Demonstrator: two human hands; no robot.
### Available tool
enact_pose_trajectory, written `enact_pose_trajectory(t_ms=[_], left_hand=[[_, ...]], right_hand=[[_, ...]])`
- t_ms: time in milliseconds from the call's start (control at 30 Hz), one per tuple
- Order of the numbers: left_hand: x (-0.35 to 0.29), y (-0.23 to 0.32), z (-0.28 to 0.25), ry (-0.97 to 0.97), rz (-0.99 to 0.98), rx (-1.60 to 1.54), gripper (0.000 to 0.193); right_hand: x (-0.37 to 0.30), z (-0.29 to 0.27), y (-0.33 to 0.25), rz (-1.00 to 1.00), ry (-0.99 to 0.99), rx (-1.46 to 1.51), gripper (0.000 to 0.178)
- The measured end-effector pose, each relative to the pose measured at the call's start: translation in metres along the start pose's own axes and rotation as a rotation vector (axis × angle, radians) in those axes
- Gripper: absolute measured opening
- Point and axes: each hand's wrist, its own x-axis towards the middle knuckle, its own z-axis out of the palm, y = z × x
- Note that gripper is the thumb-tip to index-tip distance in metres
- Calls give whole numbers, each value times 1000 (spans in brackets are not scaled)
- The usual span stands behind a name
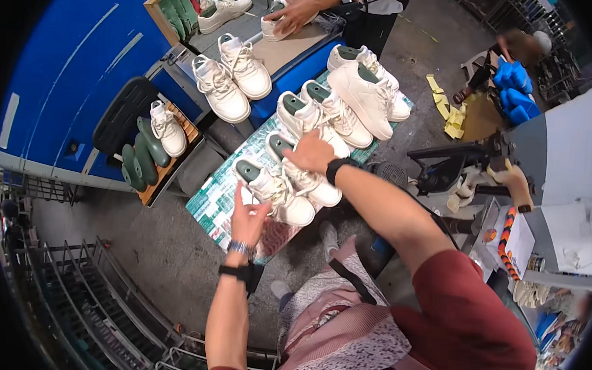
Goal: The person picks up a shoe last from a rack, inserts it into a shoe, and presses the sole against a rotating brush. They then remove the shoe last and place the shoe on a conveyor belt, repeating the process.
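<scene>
Several off-white lace-up sneakers with green shoe lasts inside stand in pairs on a table with a green-and-white patterned cover [207,203]. My left hand [248,217] is at the heel side of the nearest sneaker [283,199], thumb and forefinger spread apart against it. My right hand [311,152] reaches over the neighbouring sneaker [321,188], its fingers bent round the collar and upper. Part of that shoe is hidden under the hand. Behind it stand another sneaker [332,144] and a tilted, plain-sided sneaker [362,101].
Across from me a co-worker's hand [291,15] rests on a sneaker at a workbench. Two sneakers [221,96] stand at the bench's edge. To the left, a chair holds green lasts [151,142] and one sneaker. Metal racks [100,288] stand at lower left, machinery at right.
</scene>
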Motion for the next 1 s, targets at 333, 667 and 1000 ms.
enact_pose_trajectory(t_ms=[333,667,1000], left_hand=[[-12,-15,64,140,449,79,24],[-155,71,114,-554,587,69,22],[-247,86,259,-990,309,-188,39]], right_hand=[[-119,31,76,-188,366,720,48],[-450,10,200,500,1086,1362,42],[-628,163,434,1060,1512,1374,44]])
